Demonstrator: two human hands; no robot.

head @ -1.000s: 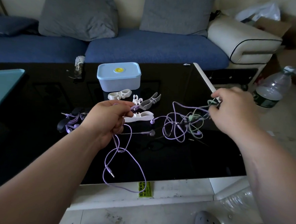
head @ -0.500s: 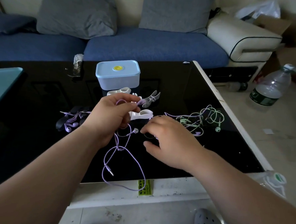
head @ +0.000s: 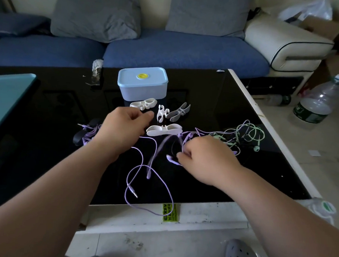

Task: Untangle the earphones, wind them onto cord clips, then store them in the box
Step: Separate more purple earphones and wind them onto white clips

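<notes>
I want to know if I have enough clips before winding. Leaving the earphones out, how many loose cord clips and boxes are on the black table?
loose cord clips: 4
lidded blue box: 1
Total: 5

- Worktop: glossy black, mirror-like.
- Storage box: smooth pale-blue plastic.
- Cord clips: white matt plastic.
- Sofa: blue woven cloth.

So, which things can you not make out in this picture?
Head view:
- Left hand: the palm side is turned away, so its grip on the purple earphones is hidden.
- Cord between the hands: motion-blurred.
- Dark bundle: partly behind left forearm.
- Box: lid shut, contents hidden.
</notes>
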